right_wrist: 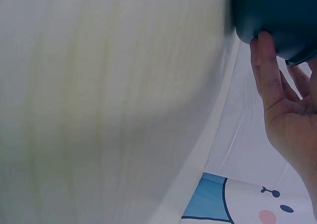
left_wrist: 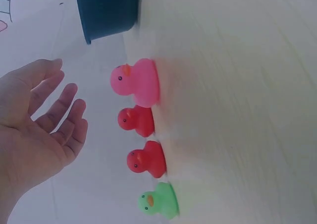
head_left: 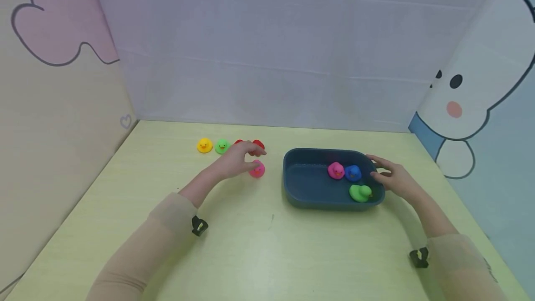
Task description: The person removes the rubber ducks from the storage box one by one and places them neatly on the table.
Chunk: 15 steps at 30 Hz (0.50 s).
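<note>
My left hand (head_left: 237,160) hovers beside a pink rubber duck (head_left: 257,169), thumb and fingers parted with nothing between them. In the left wrist view the left hand (left_wrist: 42,112) is apart from the pink duck (left_wrist: 141,83). Behind it are two red ducks (left_wrist: 136,120), partly hidden by the hand in the head view. My right hand (head_left: 394,179) holds the right end of a dark blue bin (head_left: 309,206), thumb over its rim. In the right wrist view, fingers (right_wrist: 270,70) rest against the bin's outer wall. Inside lie a pink duck (head_left: 336,171), a blue duck (head_left: 353,173) and a green duck (head_left: 360,193).
A yellow duck (head_left: 205,145) and another green duck (head_left: 222,146) stand at the back left of the pale wooden table (head_left: 267,254). A white sheet (head_left: 267,59) hangs behind, with cartoon-printed panels at both sides.
</note>
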Available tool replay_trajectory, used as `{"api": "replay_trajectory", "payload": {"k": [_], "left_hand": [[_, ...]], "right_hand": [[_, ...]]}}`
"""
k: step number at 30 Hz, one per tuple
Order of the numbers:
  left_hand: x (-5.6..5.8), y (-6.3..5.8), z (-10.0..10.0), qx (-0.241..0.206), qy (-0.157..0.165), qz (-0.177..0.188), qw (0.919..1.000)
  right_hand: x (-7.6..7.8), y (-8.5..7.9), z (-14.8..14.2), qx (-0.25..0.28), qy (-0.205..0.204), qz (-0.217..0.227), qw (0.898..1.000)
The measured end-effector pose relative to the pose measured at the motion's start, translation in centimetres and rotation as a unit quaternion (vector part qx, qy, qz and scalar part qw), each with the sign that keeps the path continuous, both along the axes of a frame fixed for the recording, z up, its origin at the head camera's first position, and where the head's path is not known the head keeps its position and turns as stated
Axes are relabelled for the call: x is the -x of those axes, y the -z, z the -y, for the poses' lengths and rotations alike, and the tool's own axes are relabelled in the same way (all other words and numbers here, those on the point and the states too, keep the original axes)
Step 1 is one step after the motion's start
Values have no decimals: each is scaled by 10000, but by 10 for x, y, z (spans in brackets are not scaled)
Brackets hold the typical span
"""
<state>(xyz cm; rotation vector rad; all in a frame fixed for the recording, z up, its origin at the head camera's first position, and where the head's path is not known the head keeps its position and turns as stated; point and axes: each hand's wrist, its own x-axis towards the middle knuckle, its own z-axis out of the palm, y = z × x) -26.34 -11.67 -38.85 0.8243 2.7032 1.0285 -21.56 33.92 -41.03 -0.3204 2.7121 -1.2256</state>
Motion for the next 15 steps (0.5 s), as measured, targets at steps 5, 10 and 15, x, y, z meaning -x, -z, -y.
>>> {"api": "replay_trajectory", "payload": {"k": [5, 10, 15], "left_hand": [[-11, -13, -9, -56, -5, -118, 9999], [-20, -21, -18, -125, 22, -188, 9997], [-24, -25, -30, -301, 7, -350, 9989]], "right_hand": [[-1, 0, 0, -83, -14, -3, 10000], [-2, -2, 1, -74, -33, 11, 10000], [-3, -3, 2, -44, -49, -25, 10000]]}}
